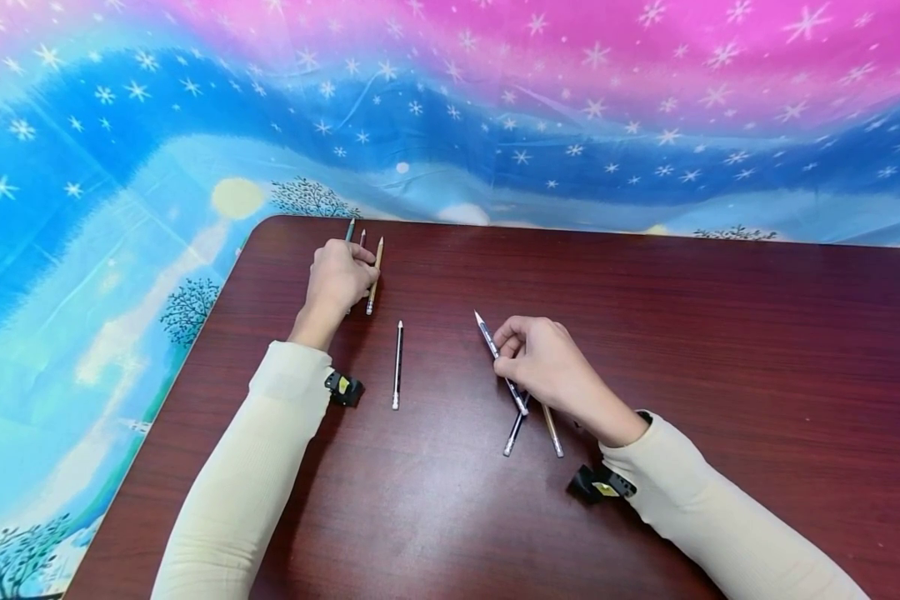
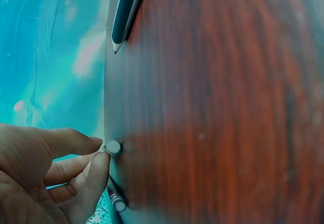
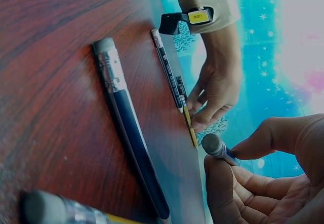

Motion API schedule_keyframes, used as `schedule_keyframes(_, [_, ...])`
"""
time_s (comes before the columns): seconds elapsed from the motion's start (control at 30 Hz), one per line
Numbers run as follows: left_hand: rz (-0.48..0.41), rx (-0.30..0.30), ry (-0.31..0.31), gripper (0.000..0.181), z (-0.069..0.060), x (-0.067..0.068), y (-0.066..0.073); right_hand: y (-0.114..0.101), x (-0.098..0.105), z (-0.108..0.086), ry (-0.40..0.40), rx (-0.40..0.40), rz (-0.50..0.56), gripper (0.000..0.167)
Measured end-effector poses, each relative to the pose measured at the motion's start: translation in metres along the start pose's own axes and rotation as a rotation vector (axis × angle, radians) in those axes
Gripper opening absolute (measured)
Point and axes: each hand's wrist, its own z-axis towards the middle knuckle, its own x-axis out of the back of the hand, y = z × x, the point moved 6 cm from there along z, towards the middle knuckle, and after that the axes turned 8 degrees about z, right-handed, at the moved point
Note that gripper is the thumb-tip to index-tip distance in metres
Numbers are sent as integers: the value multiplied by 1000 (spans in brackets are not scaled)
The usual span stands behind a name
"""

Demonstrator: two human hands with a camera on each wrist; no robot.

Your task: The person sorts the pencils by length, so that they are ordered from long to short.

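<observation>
The left hand (image 1: 341, 275) pinches one pencil (image 2: 113, 147) near the far edge of the counter (image 1: 682, 333); the right hand (image 1: 540, 354) holds a blue-silver pencil (image 1: 487, 335) above a navy pencil (image 1: 515, 434) and a yellow pencil (image 1: 552, 431). Better to lift clearly, without dragging these.

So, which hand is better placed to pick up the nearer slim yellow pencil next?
Probably the right hand: it's closer to that yellow pencil than the left hand, though it pinches a dark, patterned pencil.

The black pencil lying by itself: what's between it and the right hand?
In the head view, bare tabletop stretches from the black pencil to the held pencil, which the right hand pinches.
</observation>
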Motion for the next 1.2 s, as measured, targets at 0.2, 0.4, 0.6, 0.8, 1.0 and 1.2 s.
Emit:
schedule_keyframes(0.2, [1,2,-4,18,0,1,0,-1,-1,0,-5,4,3,17])
schedule_keyframes(0.4, [4,-7,0,18,-1,1,0,-1,-1,1,-7,6,12,17])
schedule_keyframes(0.6, [-15,-7,-7,17,-2,0,0,-1,-2,4,-18,-16,53,19])
schedule_keyframes(0.8, [-26,-8,-17,18,-1,-1,0,-3,-6,15,-25,-41,119,18])
schedule_keyframes(1.0, [-34,-6,-16,18,-2,-1,0,-11,-10,36,-30,-102,190,17])
schedule_keyframes(1.2, [-28,-10,-6,18,-2,-1,0,-22,-16,64,-13,-156,288,14])
